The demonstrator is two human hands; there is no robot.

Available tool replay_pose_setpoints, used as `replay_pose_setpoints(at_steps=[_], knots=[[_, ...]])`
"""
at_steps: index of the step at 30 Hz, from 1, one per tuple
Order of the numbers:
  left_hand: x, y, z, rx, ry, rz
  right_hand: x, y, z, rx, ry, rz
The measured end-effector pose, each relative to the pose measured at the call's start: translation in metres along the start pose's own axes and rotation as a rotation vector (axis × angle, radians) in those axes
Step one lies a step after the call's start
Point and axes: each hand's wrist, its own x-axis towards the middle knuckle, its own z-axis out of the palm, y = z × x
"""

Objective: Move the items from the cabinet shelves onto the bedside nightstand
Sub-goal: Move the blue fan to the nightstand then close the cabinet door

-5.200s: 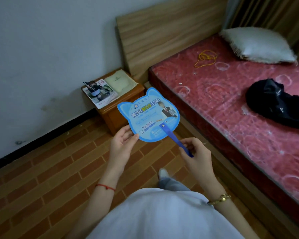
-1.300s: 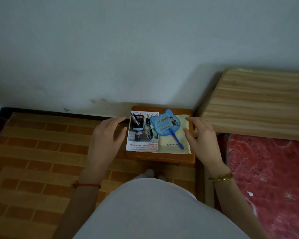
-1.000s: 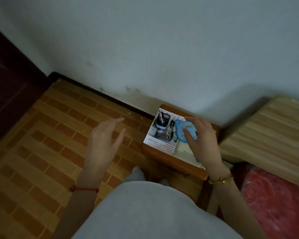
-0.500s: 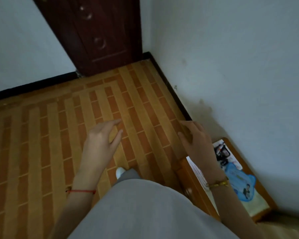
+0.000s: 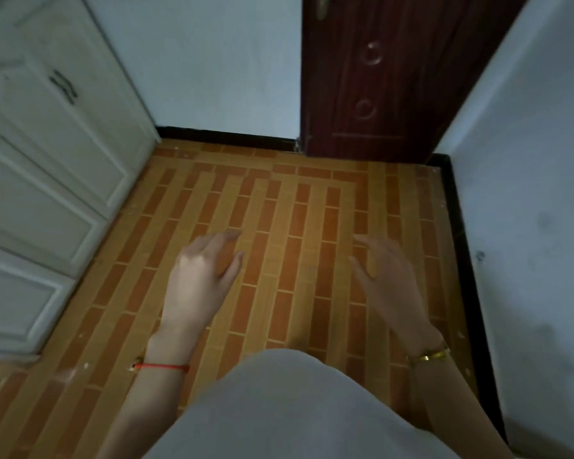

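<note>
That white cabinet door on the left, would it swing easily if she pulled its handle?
Probably yes: the white cabinet door looks like a thin, light panel, and its dark handle offers the fingers some purchase. It looks stiff, not floppy. Both hands, left hand and right hand, are free.

A room in a home: a white panelled cabinet (image 5: 47,167) with dark door handles stands along the left wall, a dark red wooden door (image 5: 388,74) with a brass handle sits in the far corner, and the floor (image 5: 279,226) is laid in brick-patterned orange-brown tiles edged by black skirting against plain pale walls.
</note>
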Motion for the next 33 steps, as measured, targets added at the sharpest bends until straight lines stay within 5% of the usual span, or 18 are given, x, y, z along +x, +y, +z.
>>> replay_pose_setpoints(at_steps=[16,33], knots=[[0.105,-0.131,-0.052,0.16,0.238,-0.428,0.249,-0.14,0.1,0.161,-0.223,-0.495],[0.348,-0.252,-0.084,0.265,0.491,-0.656,0.572,-0.286,0.181,0.213,-0.332,-0.803]])
